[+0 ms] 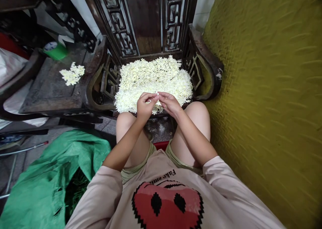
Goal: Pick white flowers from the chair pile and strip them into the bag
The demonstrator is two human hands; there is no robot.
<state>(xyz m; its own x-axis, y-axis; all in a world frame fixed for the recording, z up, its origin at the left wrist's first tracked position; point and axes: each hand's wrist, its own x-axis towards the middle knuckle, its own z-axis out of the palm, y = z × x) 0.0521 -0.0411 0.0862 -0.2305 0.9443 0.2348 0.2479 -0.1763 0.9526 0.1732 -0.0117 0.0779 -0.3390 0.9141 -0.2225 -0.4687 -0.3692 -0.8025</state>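
Note:
A thick layer of small white flowers point(151, 74) covers the seat of a dark carved wooden chair. Over its front edge my left hand point(146, 104) and my right hand point(169, 104) meet at the fingertips. Both hands are closed in a pinch, with a small white flower point(157, 93) between them. The flower's lower part is hidden by the fingers.
On a dark wooden chair point(52, 88) at the left lie a small cluster of white flowers point(72, 74) and a green roll of tape point(55, 51). A green sack point(37, 178) holding green stems stands at lower left. A yellow textured surface point(266, 88) rises at the right.

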